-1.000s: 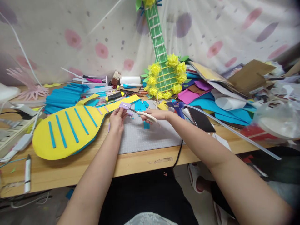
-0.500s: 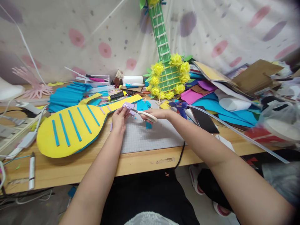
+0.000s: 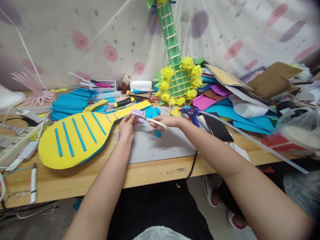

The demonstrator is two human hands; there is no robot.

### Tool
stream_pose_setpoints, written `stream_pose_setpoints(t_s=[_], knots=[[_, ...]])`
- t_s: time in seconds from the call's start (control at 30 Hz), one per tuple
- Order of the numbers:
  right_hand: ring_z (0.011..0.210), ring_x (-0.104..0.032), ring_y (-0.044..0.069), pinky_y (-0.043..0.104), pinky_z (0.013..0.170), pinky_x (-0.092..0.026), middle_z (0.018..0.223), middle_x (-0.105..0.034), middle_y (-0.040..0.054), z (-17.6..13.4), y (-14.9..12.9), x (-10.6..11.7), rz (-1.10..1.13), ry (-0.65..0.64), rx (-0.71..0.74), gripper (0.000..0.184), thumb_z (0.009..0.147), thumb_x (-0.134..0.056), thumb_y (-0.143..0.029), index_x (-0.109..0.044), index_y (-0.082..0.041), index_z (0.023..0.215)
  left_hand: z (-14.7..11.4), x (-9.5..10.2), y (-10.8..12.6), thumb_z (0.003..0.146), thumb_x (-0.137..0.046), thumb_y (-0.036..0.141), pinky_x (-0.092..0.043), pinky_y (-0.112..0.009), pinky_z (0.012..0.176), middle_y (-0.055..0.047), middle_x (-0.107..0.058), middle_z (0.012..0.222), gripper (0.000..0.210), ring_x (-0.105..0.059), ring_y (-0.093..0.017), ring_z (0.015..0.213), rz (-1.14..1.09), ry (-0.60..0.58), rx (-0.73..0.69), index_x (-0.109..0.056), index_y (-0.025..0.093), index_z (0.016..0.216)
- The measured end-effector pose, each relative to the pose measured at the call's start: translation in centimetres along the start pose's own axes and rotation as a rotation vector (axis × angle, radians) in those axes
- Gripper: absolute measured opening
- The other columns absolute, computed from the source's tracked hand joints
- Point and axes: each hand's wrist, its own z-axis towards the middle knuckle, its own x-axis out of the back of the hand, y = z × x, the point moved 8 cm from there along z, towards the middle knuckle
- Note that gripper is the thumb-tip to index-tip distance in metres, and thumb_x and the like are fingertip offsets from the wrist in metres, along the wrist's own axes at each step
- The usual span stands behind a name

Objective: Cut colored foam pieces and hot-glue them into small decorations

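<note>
Pinched in my left hand (image 3: 127,126) is a small piece of light purple foam or paper (image 3: 136,112). My right hand (image 3: 163,122) is closed round the white handles of a pair of scissors (image 3: 160,124), whose blades lie across the purple piece. Both hands are above a grey cutting mat (image 3: 155,150) with blue scraps (image 3: 152,112) on it. Left of my hands lies a yellow lute-shaped cutout (image 3: 75,140) with blue strips on its body and short purple strips near its neck. Its lower edge is blue.
A green paper guitar with yellow flowers (image 3: 175,66) stands behind the mat. To the right are a blue glue gun (image 3: 192,115) with a long glue stick, a black tablet-like slab (image 3: 217,127) and heaped coloured sheets (image 3: 240,115). A marker (image 3: 33,183) lies front left. Another person's feet (image 3: 212,191) show below.
The hands, scissors and purple piece stay nearly in place, with the blades shifting slightly on the piece. At the lower right, the other person's legs have moved a little.
</note>
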Motion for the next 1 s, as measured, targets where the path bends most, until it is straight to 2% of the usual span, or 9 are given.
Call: stream_pose_setpoints(t_s=[0.3,0.5,0.77,1.0], knots=[[0.047,-0.045,0.004,0.018,0.044,-0.039,0.059,-0.046,-0.0053,-0.5,-0.3,0.3,-0.031,0.033,-0.008,0.045,0.066,-0.063,-0.057,-0.049,-0.016,0.077,0.0,0.0,-0.1,0.069,-0.067,0.011,-0.050,-0.022,0.065,0.000,-0.065,0.062,0.008,-0.063,-0.009,0.058,-0.009,0.001,0.022,-0.060,0.012,0.073],[0.048,-0.045,0.005,0.019,0.046,-0.035,0.060,-0.048,-0.0038,-0.5,-0.6,0.9,-0.185,0.078,0.024,0.046,0.068,-0.061,-0.059,-0.053,-0.014,0.077,0.3,0.2,-0.3,0.069,-0.068,0.012,-0.051,-0.024,0.068,-0.001,-0.065,0.063,0.009,-0.063,-0.010,0.058,0.002,-0.006,0.028,-0.061,0.012,0.074],[0.047,-0.042,0.005,0.020,0.045,-0.030,0.058,-0.049,-0.0030,-0.3,-0.7,1.3,-0.311,0.117,0.061,0.047,0.067,-0.059,-0.061,-0.052,-0.015,0.069,0.0,-0.1,-0.3,0.073,-0.063,0.008,-0.051,-0.018,0.061,-0.001,-0.065,0.060,0.005,-0.062,-0.008,0.055,-0.009,-0.019,0.042,-0.060,0.012,0.074],[0.049,-0.041,0.006,0.021,0.047,-0.027,0.058,-0.047,-0.0033,-0.3,-0.7,1.6,-0.360,0.163,0.082,0.047,0.068,-0.056,-0.062,-0.052,-0.015,0.068,-0.1,0.0,-0.1,0.073,-0.063,0.008,-0.051,-0.021,0.068,-0.001,-0.065,0.062,0.005,-0.062,-0.008,0.056,0.004,-0.002,0.049,-0.061,0.012,0.073]])
